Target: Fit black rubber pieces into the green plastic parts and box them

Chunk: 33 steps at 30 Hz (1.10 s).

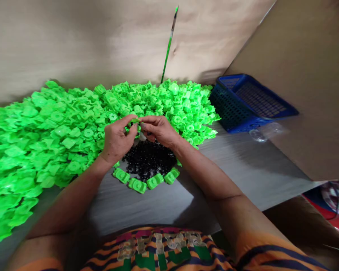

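My left hand pinches a small bright green plastic piece between thumb and fingers, above the middle of the table. Close against it, my right hand has its fingertips pressed together at the same piece. A small dark part seems to be at the right fingers, too small to name. Below both hands lies a heap of small shiny black parts. Along its near edge several green car-shaped pieces sit in a curved row. Behind and to the left spreads a big pile of green plastic pieces.
A blue plastic basket stands tilted at the back right, beside a cardboard panel. A clear plastic item lies in front of it. A thin green-stained stick leans on the wooden back wall. The grey tabletop ends at right.
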Tool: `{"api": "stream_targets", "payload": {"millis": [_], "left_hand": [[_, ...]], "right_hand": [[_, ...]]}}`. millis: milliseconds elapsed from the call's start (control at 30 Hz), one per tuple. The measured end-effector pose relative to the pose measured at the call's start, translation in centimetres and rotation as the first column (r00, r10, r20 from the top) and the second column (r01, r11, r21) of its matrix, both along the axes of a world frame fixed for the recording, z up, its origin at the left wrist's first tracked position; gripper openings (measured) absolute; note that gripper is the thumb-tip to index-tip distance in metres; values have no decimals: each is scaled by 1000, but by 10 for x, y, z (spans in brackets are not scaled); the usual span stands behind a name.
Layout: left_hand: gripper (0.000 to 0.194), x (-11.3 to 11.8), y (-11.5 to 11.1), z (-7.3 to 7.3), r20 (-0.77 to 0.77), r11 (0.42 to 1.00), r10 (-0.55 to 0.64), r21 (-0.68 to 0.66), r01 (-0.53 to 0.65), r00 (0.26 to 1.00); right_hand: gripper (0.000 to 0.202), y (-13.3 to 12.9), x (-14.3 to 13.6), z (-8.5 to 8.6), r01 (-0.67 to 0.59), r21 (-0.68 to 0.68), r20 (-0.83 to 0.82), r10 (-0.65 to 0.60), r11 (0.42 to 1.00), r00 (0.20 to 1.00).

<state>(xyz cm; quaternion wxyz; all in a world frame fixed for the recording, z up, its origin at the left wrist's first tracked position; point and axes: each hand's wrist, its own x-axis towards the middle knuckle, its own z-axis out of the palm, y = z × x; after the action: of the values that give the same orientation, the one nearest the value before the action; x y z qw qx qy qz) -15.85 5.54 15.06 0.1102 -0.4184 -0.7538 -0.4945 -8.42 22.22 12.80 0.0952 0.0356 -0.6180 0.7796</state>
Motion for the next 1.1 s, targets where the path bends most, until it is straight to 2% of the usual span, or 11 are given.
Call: {"api": "stream_targets", "payload": {"millis": [100,233,500,700,833,933,1000,1100], "left_hand": [[27,1,0,0,-145,1000,24,-6,-25,989],[27,3,-1,0,-217,999,44,14,-43,975],[26,2,-1,-1,-244,996,30,84,-10,969],[27,0,-1,-1,-178,997,24,77,-11,984],[23,-1,0,0,-60,998,17,65,-13,998],[21,-4,3,0,170,995,-11,99,-6,985],[24,-6,6,0,386,992,-33,127,-18,922],[32,-9,10,0,641,984,-72,171,-51,764]], "right_hand": [[56,1,-1,-2,-7,7,-30,7,1000,1000],[58,0,0,-2,14,4,-43,-14,1000,999],[52,-6,3,5,85,41,-61,-83,996,995],[44,-13,3,5,178,77,-45,-175,981,983],[38,-13,0,4,187,133,-39,-184,973,982],[31,-9,-3,3,159,218,-36,-155,963,987],[28,-5,-4,2,182,306,-65,-170,934,983],[36,2,-4,3,184,443,-86,-162,877,983]]}}
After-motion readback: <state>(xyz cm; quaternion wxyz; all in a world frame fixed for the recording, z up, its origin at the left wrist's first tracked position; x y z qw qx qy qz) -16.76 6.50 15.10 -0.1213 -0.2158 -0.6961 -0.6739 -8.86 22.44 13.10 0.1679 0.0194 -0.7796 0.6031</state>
